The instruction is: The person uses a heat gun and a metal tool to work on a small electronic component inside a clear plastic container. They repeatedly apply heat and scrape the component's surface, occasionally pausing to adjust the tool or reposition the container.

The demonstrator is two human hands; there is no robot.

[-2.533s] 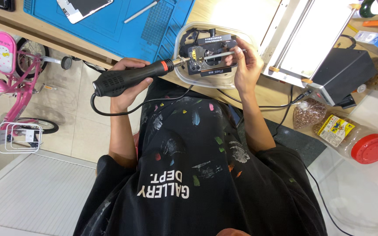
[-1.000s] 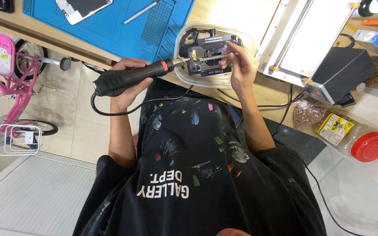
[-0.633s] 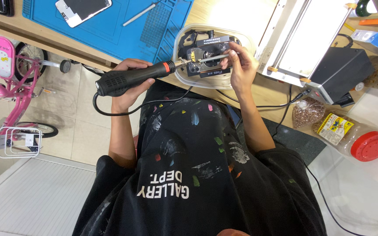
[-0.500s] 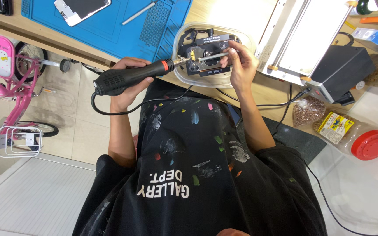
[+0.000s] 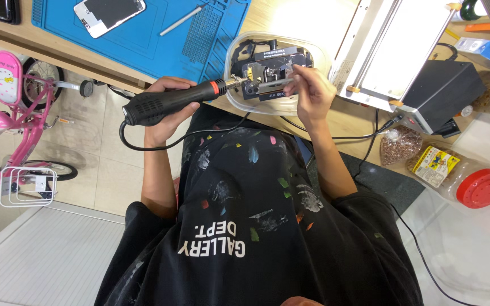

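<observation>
My left hand [image 5: 164, 120] grips a black hot-air gun [image 5: 163, 103] with a red ring; its metal nozzle points right at a small black clamp fixture [image 5: 267, 69]. The fixture sits in a clear plastic tray [image 5: 238, 101] at the edge of the wooden bench. My right hand [image 5: 312, 93] rests over the tray's right side and pinches a thin metal tool [image 5: 272, 84] whose tip touches the fixture. The gun's black cable loops down across my lap.
A blue work mat [image 5: 143, 39] holds a phone [image 5: 109, 10] and a metal rod [image 5: 181, 20]. A white boxy machine [image 5: 389, 45] and black box [image 5: 449, 85] stand right. A red-lidded jar [image 5: 463, 180], small bag [image 5: 398, 144] and pink child's bicycle [image 5: 7, 113] are nearby.
Both hands stay at the tray. The right hand has shifted only slightly over the fixture, and the hot-air gun is held in about the same place.
</observation>
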